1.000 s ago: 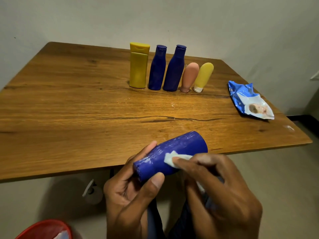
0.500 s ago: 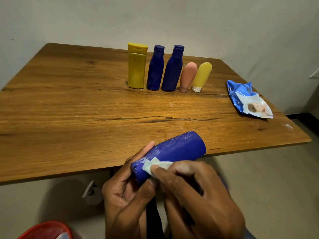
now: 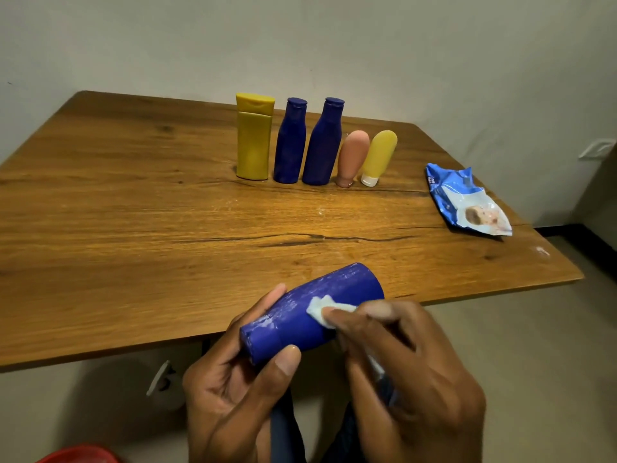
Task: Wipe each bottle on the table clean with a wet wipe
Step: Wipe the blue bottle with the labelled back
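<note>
My left hand (image 3: 233,389) grips a blue bottle (image 3: 317,305) by its cap end, holding it on its side just off the near edge of the wooden table (image 3: 117,228). My right hand (image 3: 410,372) pinches a white wet wipe (image 3: 325,309) and presses it against the bottle's side. At the back of the table stand a yellow bottle (image 3: 253,138), two dark blue bottles (image 3: 290,142) (image 3: 323,143), a pink tube (image 3: 352,158) and a yellow tube (image 3: 379,155) in a row.
A crumpled blue wet wipe pack (image 3: 467,202) lies near the table's right edge. A red bin (image 3: 80,456) shows at the bottom left on the floor. A wall stands close behind the table.
My right hand slid the wipe toward the cap end, then back toward the middle of the bottle. My left hand keeps its grip.
</note>
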The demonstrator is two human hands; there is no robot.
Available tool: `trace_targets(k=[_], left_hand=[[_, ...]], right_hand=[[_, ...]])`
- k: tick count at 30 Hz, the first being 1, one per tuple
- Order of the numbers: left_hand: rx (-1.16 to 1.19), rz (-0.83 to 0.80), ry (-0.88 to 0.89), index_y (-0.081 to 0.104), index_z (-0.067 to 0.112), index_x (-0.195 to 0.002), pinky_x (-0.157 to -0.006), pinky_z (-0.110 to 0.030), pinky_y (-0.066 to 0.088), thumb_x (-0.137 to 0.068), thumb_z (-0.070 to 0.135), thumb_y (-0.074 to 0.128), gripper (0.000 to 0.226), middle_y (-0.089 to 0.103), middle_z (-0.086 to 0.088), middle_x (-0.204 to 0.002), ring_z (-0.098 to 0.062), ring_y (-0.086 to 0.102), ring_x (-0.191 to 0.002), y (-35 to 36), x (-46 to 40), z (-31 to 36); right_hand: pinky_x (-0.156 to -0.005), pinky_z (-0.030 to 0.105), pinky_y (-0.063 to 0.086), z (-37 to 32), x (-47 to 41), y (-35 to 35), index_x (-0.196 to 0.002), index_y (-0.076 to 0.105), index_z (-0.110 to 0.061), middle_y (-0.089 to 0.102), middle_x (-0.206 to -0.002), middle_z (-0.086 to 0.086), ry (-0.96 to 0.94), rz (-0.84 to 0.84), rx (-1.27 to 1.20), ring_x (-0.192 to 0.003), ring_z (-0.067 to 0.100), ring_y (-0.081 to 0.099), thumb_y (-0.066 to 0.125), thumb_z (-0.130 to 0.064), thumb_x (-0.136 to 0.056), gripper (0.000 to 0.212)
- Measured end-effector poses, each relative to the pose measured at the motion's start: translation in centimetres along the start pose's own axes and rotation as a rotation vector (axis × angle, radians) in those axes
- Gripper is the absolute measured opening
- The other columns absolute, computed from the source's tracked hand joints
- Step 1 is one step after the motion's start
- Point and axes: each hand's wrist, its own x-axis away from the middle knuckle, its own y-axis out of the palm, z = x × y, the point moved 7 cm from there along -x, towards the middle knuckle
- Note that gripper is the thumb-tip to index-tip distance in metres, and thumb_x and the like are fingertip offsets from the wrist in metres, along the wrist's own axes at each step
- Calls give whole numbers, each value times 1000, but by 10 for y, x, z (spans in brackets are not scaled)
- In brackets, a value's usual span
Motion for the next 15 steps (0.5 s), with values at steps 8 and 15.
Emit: trace_targets(k=[8, 15], left_hand=[[23, -32, -3, 74, 22, -133, -96, -27, 57, -63, 27, 93, 73, 75, -19, -129, -35, 73, -121, 2, 2, 2], [-27, -10, 9, 75, 27, -132, -103, -28, 54, -60, 51, 98, 80, 76, -15, -130, -31, 70, -126, -4, 0, -3]], right_hand=[[-69, 23, 52, -25, -1, 6, -106, 84, -29, 71, -96, -7, -86, -44, 9, -84, 13, 70, 67, -20, -98, 21], [-78, 15, 46, 20, -9, -8, -109, 83, -22, 66, -99, -6, 52, 0, 55, -90, 13, 66, 76, -7, -87, 27]])
